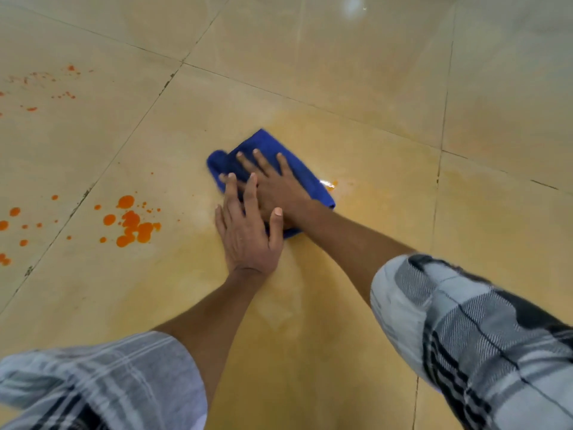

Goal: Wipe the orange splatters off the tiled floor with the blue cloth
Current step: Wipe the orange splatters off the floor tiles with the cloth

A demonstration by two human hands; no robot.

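Observation:
A folded blue cloth (269, 147) lies flat on the beige tiled floor (341, 72) near the middle of the view. My right hand (276, 184) presses on it with straight, spread fingers. My left hand (246, 234) lies partly over the right hand, fingers straight, its fingertips touching the cloth's near left edge. A cluster of orange splatters (133, 223) sits to the left of the cloth. Finer orange specks (46, 85) lie farther back left. A small orange wet spot (330, 184) shows at the cloth's right edge. A yellowish smear (310, 290) covers the tile around my arms.
Dark grout lines (124, 147) divide the large tiles. More orange drops (12, 218) run off the left edge of the view. My plaid sleeves (465, 330) fill the lower corners. A light glare (353, 6) reflects on the floor at the far top.

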